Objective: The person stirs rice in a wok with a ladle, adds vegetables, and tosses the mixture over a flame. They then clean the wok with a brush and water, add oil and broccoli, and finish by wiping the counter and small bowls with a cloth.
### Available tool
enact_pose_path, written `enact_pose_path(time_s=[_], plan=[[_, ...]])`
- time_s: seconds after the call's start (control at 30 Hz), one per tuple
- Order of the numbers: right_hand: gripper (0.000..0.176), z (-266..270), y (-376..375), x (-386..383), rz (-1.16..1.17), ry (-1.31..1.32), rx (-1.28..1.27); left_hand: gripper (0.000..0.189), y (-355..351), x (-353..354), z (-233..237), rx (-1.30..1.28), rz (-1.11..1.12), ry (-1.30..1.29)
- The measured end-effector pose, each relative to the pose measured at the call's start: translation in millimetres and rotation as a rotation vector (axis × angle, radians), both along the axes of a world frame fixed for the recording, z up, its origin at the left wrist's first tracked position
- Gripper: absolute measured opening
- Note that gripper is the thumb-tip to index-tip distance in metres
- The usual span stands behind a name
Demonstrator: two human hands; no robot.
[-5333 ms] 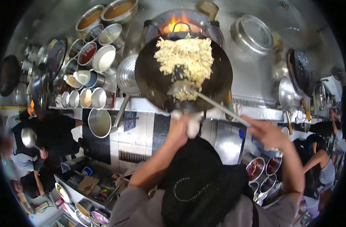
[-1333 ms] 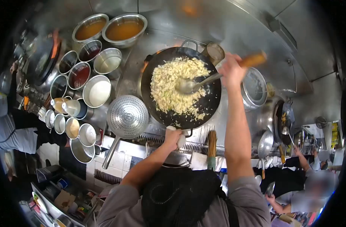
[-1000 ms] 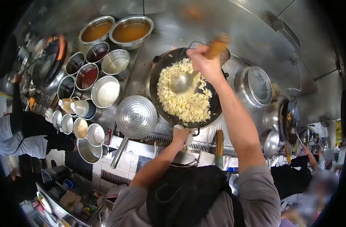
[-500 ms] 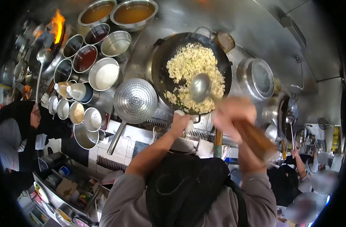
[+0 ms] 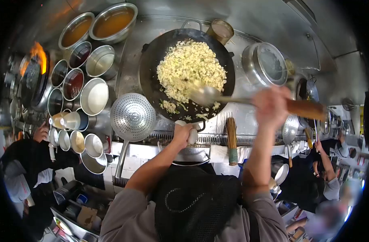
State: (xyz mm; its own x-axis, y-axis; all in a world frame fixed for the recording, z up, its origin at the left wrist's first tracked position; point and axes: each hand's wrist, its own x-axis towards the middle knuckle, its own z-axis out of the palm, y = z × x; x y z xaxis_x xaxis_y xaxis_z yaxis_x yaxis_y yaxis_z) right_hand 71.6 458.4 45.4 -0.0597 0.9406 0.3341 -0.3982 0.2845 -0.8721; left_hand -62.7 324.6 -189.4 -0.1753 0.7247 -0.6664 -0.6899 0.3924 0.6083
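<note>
A black wok [image 5: 149, 86] holds a heap of pale yellow, rice-like food [image 5: 192, 66] with green bits. At its near side, my left hand [image 5: 183, 134] is closed at the loop handle with a folded white cloth [image 5: 193, 136], which partly hides the grip. My right hand [image 5: 272, 107], slightly blurred, is wrapped round the long ladle [image 5: 237, 99], whose wooden end sticks out to the right. The ladle's bowl sits at the near edge of the heap, blurred by motion. Loose bits of food lie on the wok's near wall.
A perforated strainer [image 5: 133, 117] lies left of the wok. Farther left stand several metal seasoning pots [image 5: 94, 97] and two broth bowls [image 5: 114, 24]; flames [image 5: 39, 56] rise beyond. A bamboo brush [image 5: 231, 141] and lidded pot [image 5: 265, 64] are to the right. People stand on both sides.
My right hand has moved right and slightly up, swinging the ladle's handle from slanting toward me to nearly level. The food is heaped more compactly toward the far side. The view has shifted.
</note>
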Motion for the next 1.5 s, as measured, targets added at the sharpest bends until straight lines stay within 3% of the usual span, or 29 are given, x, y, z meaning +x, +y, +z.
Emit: enact_pose_path(time_s=[0.03, 0.1, 0.13, 0.2, 0.27, 0.3, 0.33, 0.4, 0.47, 0.5, 0.6, 0.7, 0.73, 0.8, 0.87, 0.97, 1.03, 1.07, 1.13, 1.17, 1.2, 1.27, 1.33, 1.4, 1.5], plan=[[0.025, 10, 1, 32, 0.016, 0.023, 0.068, 0.025, -3, 0, 3, -0.02, -0.015, -0.009], [0.023, -26, 29, 34, -0.199, 0.024, 0.072, 0.022, 0, 1, -8, -0.017, 0.018, -0.015], [0.026, -40, 36, -10, -0.348, 0.115, -0.026, 0.022, -1, 2, -13, -0.009, 0.019, -0.013], [0.026, -37, 53, -47, 0.021, 0.273, -0.051, 0.024, -3, -2, -19, 0.034, 0.041, -0.103], [0.026, -1, 74, -35, -0.072, 0.125, -0.155, 0.024, -7, -8, -26, 0.01, -0.02, -0.081], [0.027, 36, 68, -28, -0.229, 0.02, -0.125, 0.024, -4, -9, -23, 0.008, -0.012, -0.06], [0.027, 47, 79, 5, -0.091, 0.028, -0.073, 0.024, -4, -8, -20, -0.005, -0.001, -0.043], [0.028, 34, 107, 13, -0.328, 0.079, -0.118, 0.022, -5, -7, -14, -0.008, 0.025, -0.036], [0.029, -12, 113, -58, -0.195, 0.106, -0.072, 0.022, -1, -9, -3, -0.051, -0.01, -0.019], [0.028, -4, 113, -83, -0.045, 0.049, -0.11, 0.021, -1, -6, -11, 0.023, 0.064, -0.018], [0.024, 43, 96, -118, 0.151, -0.183, -0.175, 0.021, 1, -7, -16, -0.082, 0.003, -0.049], [0.021, 117, 80, -132, 0.085, -0.346, -0.025, 0.012, 0, -5, -9, -0.022, 0.054, -0.01], [0.018, 127, 85, -132, 0.085, -0.238, 0.064, 0.007, 1, -4, -14, -0.006, 0.089, 0.01], [0.017, 105, 100, -143, 0.062, -0.106, 0.108, 0.007, 0, -2, -25, 0.027, 0.081, -0.001], [0.018, 22, 112, -167, 0.143, -0.308, -0.018, 0.005, 2, -1, -26, 0.037, 0.098, 0.011], [0.021, 45, 88, -169, 0.245, -0.509, -0.104, 0.006, 1, -3, -39, 0.069, 0.006, 0.095], [0.021, 73, 81, -169, 0.286, -0.546, 0.049, 0.006, 1, -5, -44, 0.131, 0.021, -0.008], [0.021, 88, 76, -166, 0.282, -0.538, 0.064, 0.007, 1, -6, -48, 0.148, 0.003, -0.026], [0.021, 109, 64, -155, 0.141, -0.179, 0.116, 0.008, 7, -14, -46, 0.178, 0.006, -0.094], [0.023, 78, 79, -162, 0.198, -0.002, 0.081, 0.011, -2, -9, -48, 0.175, 0.009, -0.181], [0.025, 44, 79, -166, 0.179, -0.048, 0.044, 0.014, -5, -6, -25, 0.055, -0.016, -0.188], [0.018, 28, 59, -140, 0.279, -0.465, 0.039, 0.016, -30, 4, 23, 0.093, 0.174, -0.09], [0.017, 45, 67, -127, 0.295, -0.387, 0.027, 0.018, -2, -8, 35, 0.062, 0.129, -0.178], [0.016, 41, 33, -94, 0.32, -0.257, -0.117, 0.021, -68, 17, 33, -0.082, 0.093, -0.298], [0.03, 120, -47, -28, 0.437, -0.21, -0.009, 0.026, -97, 41, 133, 0.04, 0.212, -0.151]])
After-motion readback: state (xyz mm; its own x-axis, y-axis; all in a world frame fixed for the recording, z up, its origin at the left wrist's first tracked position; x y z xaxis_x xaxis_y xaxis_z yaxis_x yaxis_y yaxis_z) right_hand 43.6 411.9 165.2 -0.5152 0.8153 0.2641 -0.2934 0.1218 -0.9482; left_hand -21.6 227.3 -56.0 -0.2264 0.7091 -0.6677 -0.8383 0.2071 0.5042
